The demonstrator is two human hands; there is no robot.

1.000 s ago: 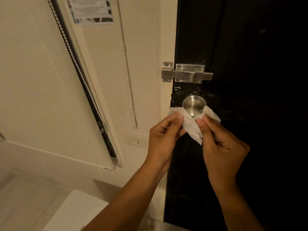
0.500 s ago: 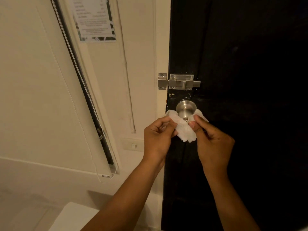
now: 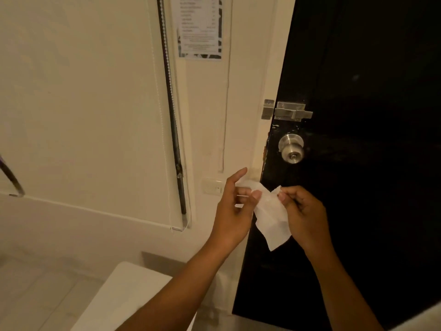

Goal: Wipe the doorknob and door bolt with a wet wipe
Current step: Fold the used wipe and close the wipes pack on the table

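1. While spread between both hands, thin white wet wipe (image 3: pixel 270 215) hangs below and left of round brushed-steel doorknob (image 3: pixel 291 148), apart from it, in front of black door (image 3: pixel 358 163).
2. Left hand (image 3: pixel 232 212): thumb and a finger pinched on the wipe's upper left edge, index finger stretched up and free.
3. Right hand (image 3: pixel 301 215): fingertips closed on the upper right corner, lower part of the wipe dangling loose.
4. Silver sliding door bolt (image 3: pixel 287 111): just above the knob, bridging door edge and cream frame (image 3: pixel 267 80), untouched.
5. Printed notice (image 3: pixel 200 27) high on the wall; white switch plate (image 3: pixel 212 186) behind the left fingers.
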